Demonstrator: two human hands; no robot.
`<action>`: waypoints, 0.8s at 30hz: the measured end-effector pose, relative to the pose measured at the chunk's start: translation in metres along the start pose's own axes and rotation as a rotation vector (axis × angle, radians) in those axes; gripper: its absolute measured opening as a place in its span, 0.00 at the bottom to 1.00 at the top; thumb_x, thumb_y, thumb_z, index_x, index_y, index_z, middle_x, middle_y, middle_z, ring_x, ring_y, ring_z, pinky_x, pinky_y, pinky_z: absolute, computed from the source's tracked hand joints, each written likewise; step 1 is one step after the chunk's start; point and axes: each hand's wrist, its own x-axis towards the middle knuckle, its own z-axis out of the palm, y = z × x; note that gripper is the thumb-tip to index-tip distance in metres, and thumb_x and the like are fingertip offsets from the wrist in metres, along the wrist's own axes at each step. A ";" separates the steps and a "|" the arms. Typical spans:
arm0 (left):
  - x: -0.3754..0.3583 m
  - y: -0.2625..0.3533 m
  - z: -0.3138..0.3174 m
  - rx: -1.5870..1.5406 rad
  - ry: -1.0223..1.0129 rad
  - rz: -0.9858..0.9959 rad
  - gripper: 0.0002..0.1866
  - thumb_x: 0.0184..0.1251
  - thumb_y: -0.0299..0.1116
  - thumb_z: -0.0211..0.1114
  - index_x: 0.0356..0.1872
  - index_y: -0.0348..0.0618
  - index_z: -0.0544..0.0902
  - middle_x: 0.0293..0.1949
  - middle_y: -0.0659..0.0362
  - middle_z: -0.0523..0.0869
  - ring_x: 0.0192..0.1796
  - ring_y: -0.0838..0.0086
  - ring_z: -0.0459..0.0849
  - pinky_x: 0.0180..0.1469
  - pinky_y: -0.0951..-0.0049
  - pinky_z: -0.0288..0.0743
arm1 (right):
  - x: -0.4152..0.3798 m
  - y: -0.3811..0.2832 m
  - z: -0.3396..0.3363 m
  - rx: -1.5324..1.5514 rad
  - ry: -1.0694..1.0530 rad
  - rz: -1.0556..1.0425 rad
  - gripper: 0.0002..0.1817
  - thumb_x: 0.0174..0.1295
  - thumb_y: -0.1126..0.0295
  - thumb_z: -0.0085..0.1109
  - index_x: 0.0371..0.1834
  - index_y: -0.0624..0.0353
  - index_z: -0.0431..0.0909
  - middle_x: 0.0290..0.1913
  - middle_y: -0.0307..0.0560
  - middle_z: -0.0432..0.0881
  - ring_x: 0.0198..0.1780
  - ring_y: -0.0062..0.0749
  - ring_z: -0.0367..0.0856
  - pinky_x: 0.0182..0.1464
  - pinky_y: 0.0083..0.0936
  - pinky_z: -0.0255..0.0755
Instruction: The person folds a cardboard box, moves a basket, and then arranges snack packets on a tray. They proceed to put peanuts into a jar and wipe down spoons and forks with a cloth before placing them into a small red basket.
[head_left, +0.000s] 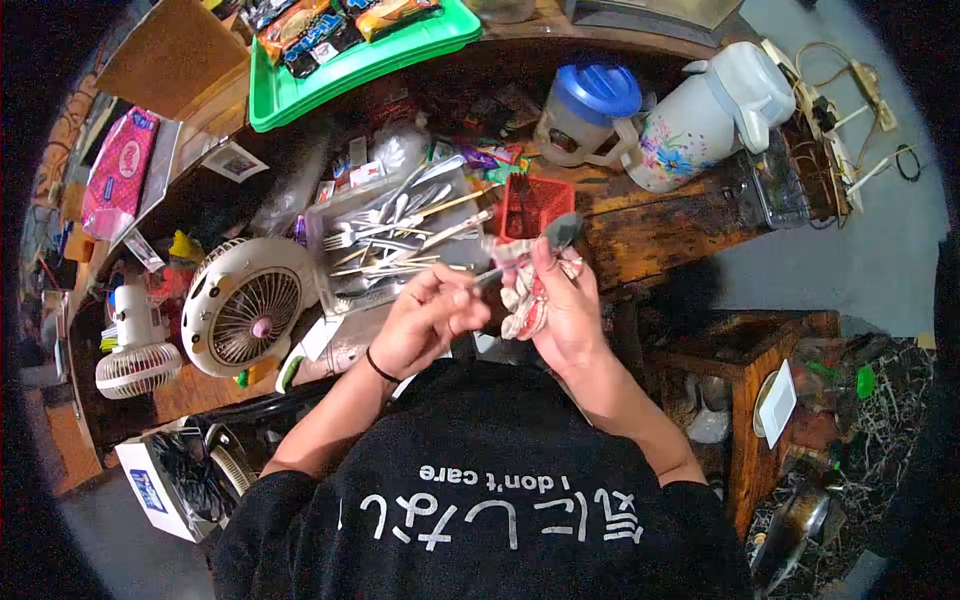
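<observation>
My left hand (430, 322) is closed, its fingertips pinched on the thin handle of a metal spoon (565, 231). The spoon's bowl sticks out past my right hand (568, 305), beside the thumb. Bunched in my right hand is a red and cream cloth (527, 305), which wraps around part of the spoon and hides its middle. Just beyond my hands stands a red plastic basket (548, 197). A clear tray (330, 290) of forks, spoons and chopsticks lies ahead of my left hand.
A blue-lidded pitcher (590, 110) and a floral thermos jug (690, 125) stand at the right. Two fans, a round one (250, 308) and a small one (138, 365), are on the left. A green tray (365, 70) with snack packs sits on the raised shelf.
</observation>
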 end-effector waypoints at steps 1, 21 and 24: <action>0.000 -0.002 0.001 0.006 -0.102 -0.017 0.12 0.67 0.27 0.61 0.48 0.37 0.73 0.43 0.48 0.82 0.41 0.65 0.85 0.45 0.70 0.80 | -0.001 -0.003 0.000 -0.044 0.006 -0.049 0.11 0.67 0.62 0.58 0.42 0.58 0.74 0.31 0.41 0.80 0.28 0.22 0.79 0.29 0.21 0.74; 0.013 -0.012 0.015 0.045 -0.201 -0.403 0.18 0.77 0.45 0.48 0.32 0.44 0.74 0.19 0.72 0.60 0.21 0.86 0.56 0.22 0.82 0.49 | -0.018 -0.055 0.005 -1.402 -0.062 -1.307 0.08 0.57 0.66 0.63 0.27 0.57 0.76 0.32 0.46 0.78 0.45 0.41 0.78 0.53 0.40 0.68; 0.009 -0.018 0.032 0.579 -0.097 -0.182 0.18 0.78 0.44 0.48 0.31 0.43 0.76 0.16 0.71 0.65 0.20 0.87 0.60 0.22 0.81 0.53 | -0.001 -0.038 0.000 -1.672 -0.151 -1.239 0.04 0.55 0.69 0.64 0.29 0.56 0.80 0.34 0.42 0.80 0.51 0.44 0.77 0.63 0.53 0.55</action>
